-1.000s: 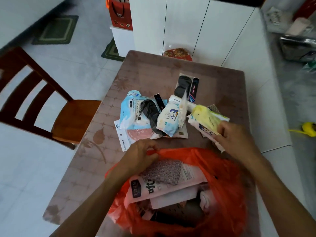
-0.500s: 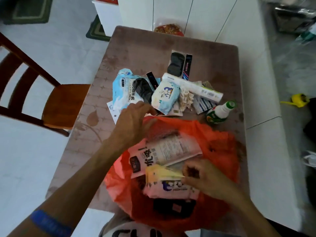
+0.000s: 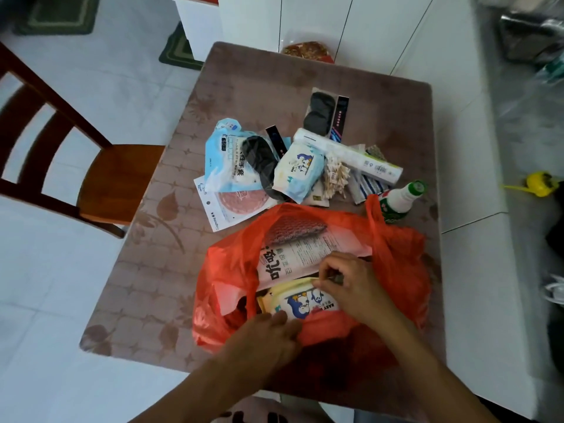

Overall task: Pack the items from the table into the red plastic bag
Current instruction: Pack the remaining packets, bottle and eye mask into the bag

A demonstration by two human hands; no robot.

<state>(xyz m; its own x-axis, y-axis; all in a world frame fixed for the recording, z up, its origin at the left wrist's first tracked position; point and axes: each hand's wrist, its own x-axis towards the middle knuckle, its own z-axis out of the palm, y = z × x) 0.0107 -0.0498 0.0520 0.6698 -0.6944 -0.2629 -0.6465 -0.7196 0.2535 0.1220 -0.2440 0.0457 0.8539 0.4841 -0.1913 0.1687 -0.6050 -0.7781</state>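
1. The red bag sits open on the near half of the table, mouth facing up.
2. Left hand grips the near rim of the bag, fingers curled over the red plastic.
3. Right hand is inside the bag mouth, fingers curled at the top edge of the yellow-lidded wipes. Looks like a pinch on that edge.
4. The wipes lie in the bag, just in front of a pink-and-white packet with big black lettering, which leans against the far side.
5. Not packed yet, in a heap past the bag: a blue glove pack, a smaller wipes pack, a white roll, a clump of cotton swabs, and a black sponge pack farther back.
6. A green-capped bottle lies just beside the bag's far right handle.
7. A wooden chair stands left of the table.
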